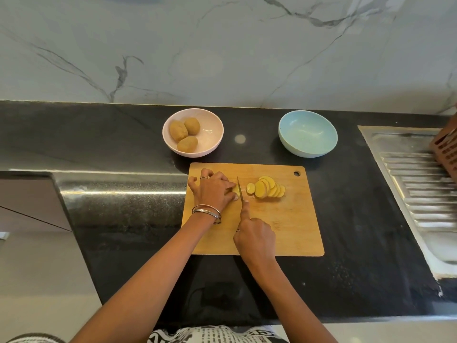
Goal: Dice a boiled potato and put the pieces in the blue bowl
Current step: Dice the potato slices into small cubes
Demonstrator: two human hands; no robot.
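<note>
Your left hand (212, 191) sits at the left side of the rectangular wooden cutting board (291, 219), near the middle of the frame, fingers curled down over the uncut end of the pale yellow boiled potato (236, 191) and holding it against the board. Only a small part of that piece shows past your fingertips. Two silver bangles (206, 211) circle that wrist.

Your right hand (256, 237) grips the handle of the thin-bladed kitchen knife (239, 188), with the index finger stretched along the top of the blade. The blade stands edge-down just right of your left fingertips, against the held potato piece.

To the right of the blade, a row of round yellow potato slices (268, 189) lies fanned and overlapping on the board, the smallest slice nearest the knife.

Above the board, at centre right of the frame, the light blue round bowl (308, 133) rests on the black stone countertop (358, 206) with no pieces in it. At centre left stands a pale pink round bowl (212, 129) holding three whole unpeeled brown potatoes (184, 134). At the right edge, a ribbed steel sink drainboard (420, 189) runs down the frame.
</note>
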